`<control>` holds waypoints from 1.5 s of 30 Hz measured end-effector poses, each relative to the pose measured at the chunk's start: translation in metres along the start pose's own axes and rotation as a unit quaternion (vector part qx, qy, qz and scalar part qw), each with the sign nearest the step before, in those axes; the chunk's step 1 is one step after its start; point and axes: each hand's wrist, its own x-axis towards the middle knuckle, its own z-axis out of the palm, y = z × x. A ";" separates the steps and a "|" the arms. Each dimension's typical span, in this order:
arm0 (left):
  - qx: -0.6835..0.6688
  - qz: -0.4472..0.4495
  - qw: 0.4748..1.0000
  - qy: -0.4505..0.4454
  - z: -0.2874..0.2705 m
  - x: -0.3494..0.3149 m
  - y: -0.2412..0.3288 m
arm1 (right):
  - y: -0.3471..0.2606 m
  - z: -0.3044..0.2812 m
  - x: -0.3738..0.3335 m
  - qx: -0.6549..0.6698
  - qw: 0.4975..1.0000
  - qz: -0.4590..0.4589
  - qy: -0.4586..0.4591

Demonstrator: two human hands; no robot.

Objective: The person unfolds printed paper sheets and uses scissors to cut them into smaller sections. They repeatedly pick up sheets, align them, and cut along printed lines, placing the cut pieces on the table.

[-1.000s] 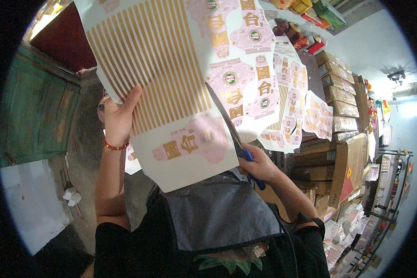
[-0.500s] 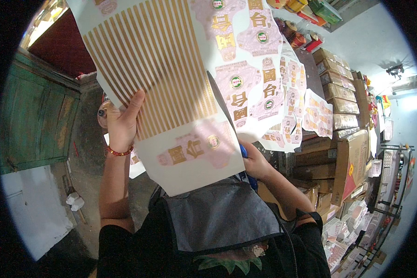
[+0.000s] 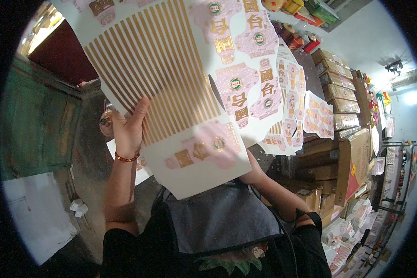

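A large white printed sheet [image 3: 208, 173] with gold stripes and pink-and-gold label shapes fills the upper middle, partly in shadow. My left hand [image 3: 130, 127] is closed on its left edge, thumb on top and fingers underneath. A red beaded bracelet [image 3: 127, 158] circles that wrist. At the sheet's lower right edge is my right hand [image 3: 252, 175], its fingers hidden beneath the paper. The blue-handled scissors in it show only in the earlier frame. A dark narrow gap separates the striped part from the label part to its right.
More printed sheets [image 3: 319, 113] lie to the right. Stacked cardboard boxes [image 3: 336, 88] stand beyond them, with a loaded rack [image 3: 394, 185] at far right. A green wooden panel [image 3: 37, 118] is on the left. Red and yellow containers [image 3: 296, 41] sit at the top.
My left hand and the near part of the sheet have shifted slightly right and down. My right hand has slipped further under the paper, and the blue handles are now covered.
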 end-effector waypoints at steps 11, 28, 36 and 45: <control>0.003 0.003 0.998 -0.068 0.004 0.002 0.002 | 0.023 0.003 0.020 0.356 0.929 0.096 0.015; -0.047 -0.033 0.993 -0.107 0.018 0.014 0.000 | 0.011 -0.007 0.048 0.177 0.974 -0.142 0.014; -0.064 0.017 0.987 -0.146 0.026 0.021 0.015 | 0.003 -0.005 0.072 0.120 0.962 -0.232 0.077; 0.015 0.020 0.979 -0.203 0.018 0.030 0.015 | -0.001 -0.011 0.085 0.145 0.956 -0.242 0.082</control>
